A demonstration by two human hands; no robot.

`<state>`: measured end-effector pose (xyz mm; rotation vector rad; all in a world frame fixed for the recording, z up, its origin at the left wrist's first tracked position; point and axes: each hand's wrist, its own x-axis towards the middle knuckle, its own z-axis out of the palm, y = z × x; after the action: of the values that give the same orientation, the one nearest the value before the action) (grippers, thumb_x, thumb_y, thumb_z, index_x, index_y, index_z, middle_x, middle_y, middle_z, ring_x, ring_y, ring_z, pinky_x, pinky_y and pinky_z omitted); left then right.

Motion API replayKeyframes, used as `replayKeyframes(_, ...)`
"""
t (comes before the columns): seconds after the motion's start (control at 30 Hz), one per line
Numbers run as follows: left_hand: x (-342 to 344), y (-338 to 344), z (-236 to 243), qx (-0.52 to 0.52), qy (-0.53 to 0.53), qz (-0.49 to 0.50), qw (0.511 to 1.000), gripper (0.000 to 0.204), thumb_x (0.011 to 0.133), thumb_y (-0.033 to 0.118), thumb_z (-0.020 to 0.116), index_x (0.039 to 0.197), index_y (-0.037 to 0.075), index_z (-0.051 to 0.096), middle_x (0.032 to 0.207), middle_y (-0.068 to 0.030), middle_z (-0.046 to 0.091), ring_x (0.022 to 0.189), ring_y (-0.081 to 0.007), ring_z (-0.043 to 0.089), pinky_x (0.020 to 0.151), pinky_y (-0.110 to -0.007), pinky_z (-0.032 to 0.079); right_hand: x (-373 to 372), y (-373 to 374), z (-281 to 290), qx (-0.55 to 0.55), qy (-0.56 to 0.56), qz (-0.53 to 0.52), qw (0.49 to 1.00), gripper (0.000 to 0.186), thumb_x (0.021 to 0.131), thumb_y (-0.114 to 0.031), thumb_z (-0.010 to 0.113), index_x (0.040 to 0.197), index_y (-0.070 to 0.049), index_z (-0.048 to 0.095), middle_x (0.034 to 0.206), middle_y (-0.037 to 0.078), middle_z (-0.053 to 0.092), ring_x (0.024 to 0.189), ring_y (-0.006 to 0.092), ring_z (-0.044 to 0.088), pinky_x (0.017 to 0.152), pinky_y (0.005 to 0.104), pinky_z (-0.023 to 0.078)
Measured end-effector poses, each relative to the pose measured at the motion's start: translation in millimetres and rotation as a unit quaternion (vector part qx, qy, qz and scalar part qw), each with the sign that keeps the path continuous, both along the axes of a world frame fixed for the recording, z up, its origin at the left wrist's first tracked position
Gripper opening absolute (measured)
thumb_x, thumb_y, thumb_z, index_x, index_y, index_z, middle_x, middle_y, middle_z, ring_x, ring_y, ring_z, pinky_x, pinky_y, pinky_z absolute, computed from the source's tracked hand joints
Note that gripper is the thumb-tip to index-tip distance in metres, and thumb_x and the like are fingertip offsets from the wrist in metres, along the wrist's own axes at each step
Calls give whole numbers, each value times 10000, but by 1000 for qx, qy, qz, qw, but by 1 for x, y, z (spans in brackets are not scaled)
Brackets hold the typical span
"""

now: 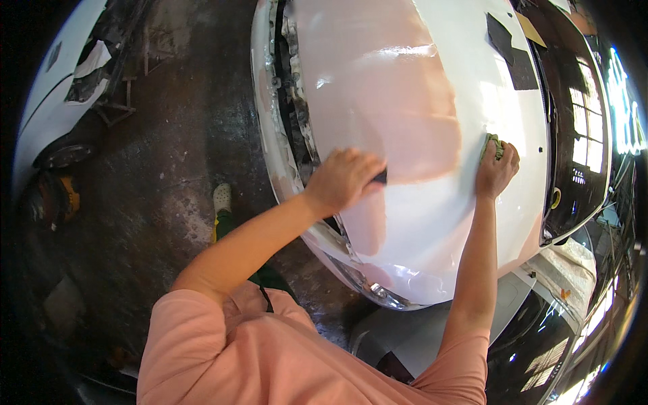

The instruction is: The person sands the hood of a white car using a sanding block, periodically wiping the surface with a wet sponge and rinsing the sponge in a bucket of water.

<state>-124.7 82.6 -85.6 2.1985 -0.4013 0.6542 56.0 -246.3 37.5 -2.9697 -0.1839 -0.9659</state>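
Note:
A white car hood [418, 236] with a large pinkish, wet-looking filler patch [378, 88] lies under both hands. My left hand [344, 179], slightly blurred, presses on the patch near the hood's front edge. Its fingers are closed round a dark piece of sandpaper [382, 177], of which only a small edge shows by the thumb. Farther right, my right hand [497, 177] grips a crumpled green cloth [496, 143] against the white paint near the windshield.
Dark sheets [520, 71] rest on the hood near the windshield [580, 121]. A grey car [439, 331] stands close on my right, and another white car [50, 94] at the far left. Dark, wet-looking floor [182, 135] runs between the cars, with a metal stand [121, 104].

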Motion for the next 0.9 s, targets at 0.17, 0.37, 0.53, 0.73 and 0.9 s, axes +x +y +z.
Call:
replayKeyframes(0.17,57,47,26,19,13,47,999,467,922,408,759,1268,101,696,1254,-77,692,1157,-280,619,1007,-448,482,3,-1,1,5,21,13,1000,401,1018,-395,655,1232,-56,676,1389,145,614,1354,367,502,1168,495,382)
replayKeyframes(0.37,-6,2,-5,-1,11,1,1000,516,911,410,781,1306,92,685,1254,-94,694,1130,-327,622,1033,-483,474,-1,4,1,28,19,-19,999,371,1029,-386,645,1199,-58,678,1385,133,615,1356,348,505,1174,492,374)
replayKeyframes(0.53,67,37,25,-17,2,75,997,489,919,377,785,1302,89,687,1277,-113,687,1129,-332,622,1019,-470,492,5,5,1,11,17,-5,1000,398,1031,-409,640,1234,-70,682,1401,141,608,1354,349,499,1167,489,380)
replayKeyframes(0.73,-7,-9,0,-32,20,31,999,522,906,379,798,1315,78,677,1259,-124,684,1118,-359,619,998,-471,502,-2,7,3,36,21,-30,999,388,1028,-402,642,1220,-69,696,1368,130,636,1355,330,510,1175,480,373)
replayKeyframes(0.9,61,37,21,-12,-4,74,997,499,931,399,781,1315,96,682,1243,-89,685,1097,-324,623,1010,-465,489,1,5,4,14,5,-7,1000,383,1021,-389,646,1214,-62,700,1344,119,649,1344,328,517,1178,474,366)
